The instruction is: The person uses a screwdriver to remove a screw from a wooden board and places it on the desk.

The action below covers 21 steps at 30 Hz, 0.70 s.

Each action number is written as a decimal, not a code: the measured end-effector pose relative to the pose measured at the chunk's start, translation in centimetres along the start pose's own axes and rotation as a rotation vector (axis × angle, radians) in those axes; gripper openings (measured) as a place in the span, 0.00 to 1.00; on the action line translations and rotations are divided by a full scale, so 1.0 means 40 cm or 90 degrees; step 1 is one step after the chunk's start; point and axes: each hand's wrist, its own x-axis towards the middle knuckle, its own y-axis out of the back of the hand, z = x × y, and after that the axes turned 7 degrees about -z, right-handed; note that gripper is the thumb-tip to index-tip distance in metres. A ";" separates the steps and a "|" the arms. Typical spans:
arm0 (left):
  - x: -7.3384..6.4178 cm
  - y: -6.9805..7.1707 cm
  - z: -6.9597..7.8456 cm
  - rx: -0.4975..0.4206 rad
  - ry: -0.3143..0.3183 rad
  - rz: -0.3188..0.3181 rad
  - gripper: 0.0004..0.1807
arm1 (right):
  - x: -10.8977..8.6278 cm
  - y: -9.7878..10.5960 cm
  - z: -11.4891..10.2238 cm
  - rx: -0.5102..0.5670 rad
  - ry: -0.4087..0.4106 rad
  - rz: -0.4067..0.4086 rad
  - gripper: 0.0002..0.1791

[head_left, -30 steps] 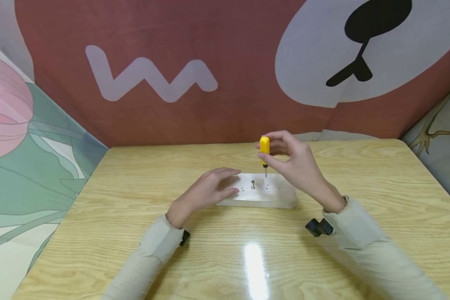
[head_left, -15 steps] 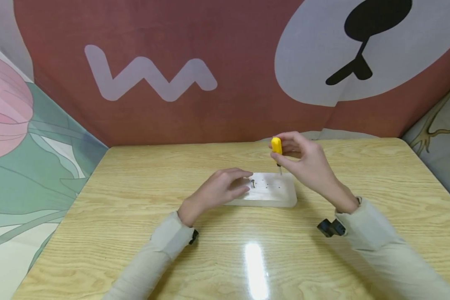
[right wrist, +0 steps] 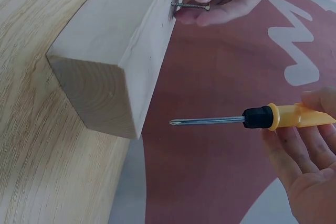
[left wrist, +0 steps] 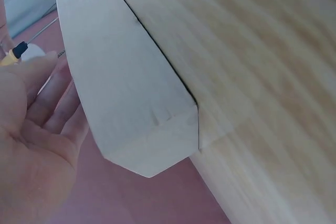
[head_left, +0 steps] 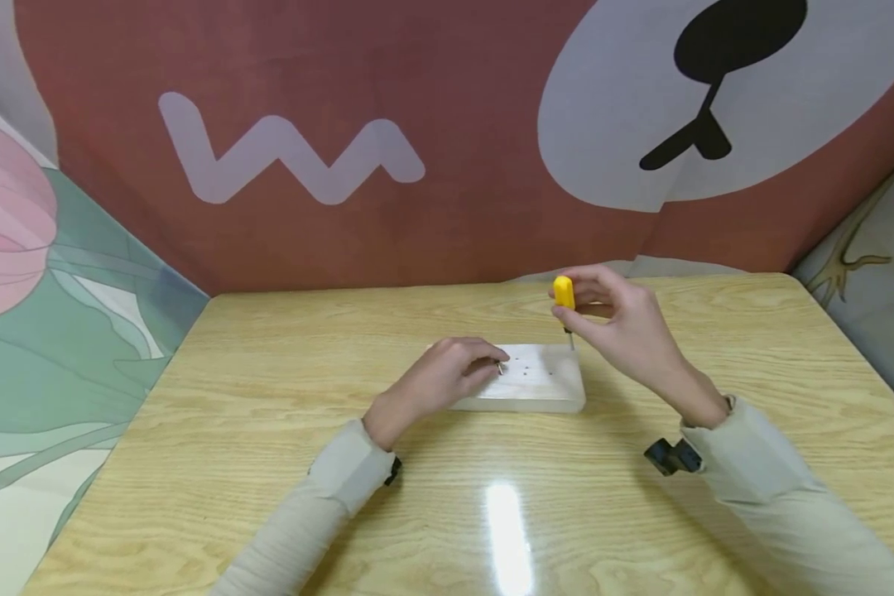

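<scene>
A pale wooden block (head_left: pixel 554 389) with several small holes in its top lies on the table. From its top stands a metal screw (right wrist: pixel 191 6), its head clear of the wood. My left hand (head_left: pixel 450 371) is over the block's left part and pinches the screw between thumb and fingertips. My right hand (head_left: pixel 626 327) grips the yellow handle of a Phillips screwdriver (right wrist: pixel 283 116). The screwdriver points down near the block's right end, its tip (right wrist: pixel 176 123) apart from the wood and from the screw. In the left wrist view the left palm (left wrist: pixel 31 177) hides part of the scene.
The wood-grain table (head_left: pixel 305 348) spreads around the block. Behind it hangs a red-brown printed cloth (head_left: pixel 477 232) that meets the table's far edge. Patterned cloths stand at both sides. A black wrist camera (head_left: pixel 672 456) sits under the right sleeve.
My right hand has carried the screwdriver to the right, away from the screw. The left hand has slid right along the block, and its fingertips have closed in on the screw.
</scene>
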 end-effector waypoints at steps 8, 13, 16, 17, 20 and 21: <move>0.002 -0.001 0.003 -0.008 0.021 0.002 0.10 | -0.002 0.003 0.001 0.006 0.003 0.006 0.21; 0.005 -0.006 -0.001 -0.005 0.014 0.016 0.08 | -0.003 0.004 0.005 0.004 -0.001 0.003 0.21; 0.004 -0.009 -0.004 -0.002 0.009 0.025 0.07 | -0.003 0.005 0.008 -0.006 -0.002 0.002 0.21; 0.004 -0.009 -0.005 -0.001 0.007 0.027 0.06 | -0.003 0.005 0.010 -0.009 -0.002 0.002 0.20; 0.004 -0.008 -0.003 -0.014 0.017 0.040 0.06 | -0.002 0.005 0.012 -0.012 0.000 0.002 0.20; 0.004 -0.007 -0.002 -0.019 0.018 0.042 0.07 | -0.002 0.005 0.012 -0.011 0.000 0.002 0.20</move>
